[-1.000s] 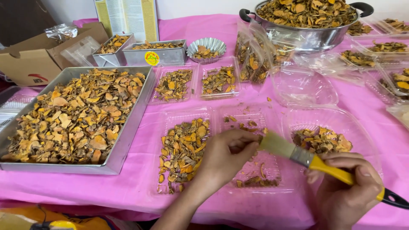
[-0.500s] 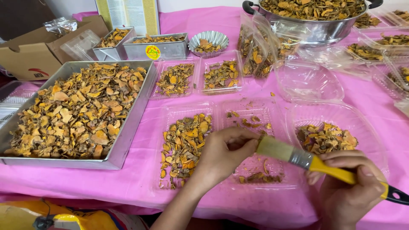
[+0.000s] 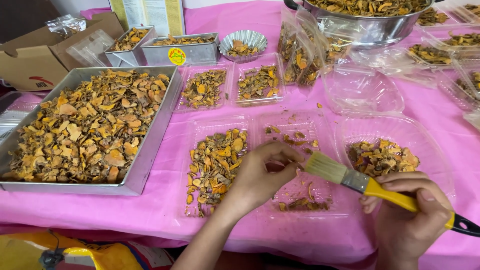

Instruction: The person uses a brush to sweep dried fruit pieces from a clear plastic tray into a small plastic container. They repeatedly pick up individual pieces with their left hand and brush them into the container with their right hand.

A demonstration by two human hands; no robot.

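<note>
Pink cloth drapes over the near table edge. Closest in, the right hand is clenched around a yellow-handled brush, bristles pointing left. Just beside them, the left hand pinches a small dried piece over the clear middle tray. Leftward, a big metal pan of dried slices crowds the edge. Further back, small filled trays pack tight, and a steel pot sits at the rear.

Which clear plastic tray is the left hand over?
The middle front tray, nearly bare; the left hand rests above it, unlike the fuller tray beside it.
</note>
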